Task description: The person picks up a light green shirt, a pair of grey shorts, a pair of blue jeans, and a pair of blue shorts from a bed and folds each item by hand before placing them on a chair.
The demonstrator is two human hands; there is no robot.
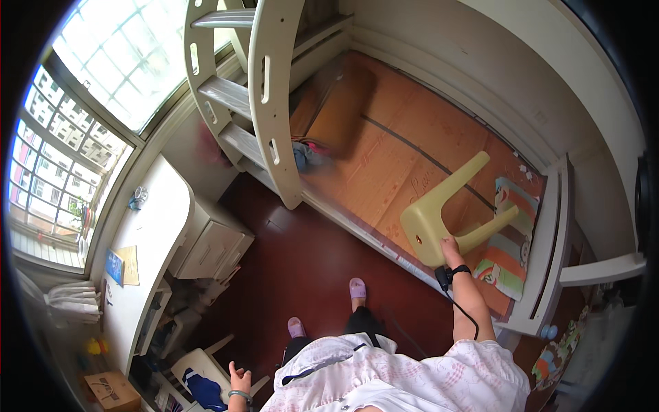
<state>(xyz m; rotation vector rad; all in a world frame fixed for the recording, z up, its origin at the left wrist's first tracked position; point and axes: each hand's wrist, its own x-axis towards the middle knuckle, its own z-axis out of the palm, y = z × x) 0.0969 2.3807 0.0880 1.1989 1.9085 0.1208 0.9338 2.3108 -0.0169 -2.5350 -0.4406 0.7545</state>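
My right hand (451, 251) grips a pale yellow plastic stool (427, 226) by the edge of its seat. The stool is tipped on its side above the bed's orange mat (384, 172), legs pointing away to the right; I cannot tell whether it rests on the mat. A striped orange, grey and green pillow (491, 275) lies beside and partly behind the stool legs. My left hand (239, 379) is low at the left with its fingers apart, holding nothing visible. It is close to a second, cream stool (195, 360) bearing a dark blue cloth (206, 391).
A white bunk-bed ladder (271, 103) rises at the bed's far left end, near a rolled brown mat (340, 113). Along the window runs a white desk (154, 213) with a drawer cabinet (206, 247). A cardboard box (112, 391) sits lower left. Dark red floor (302, 240) surrounds my feet.
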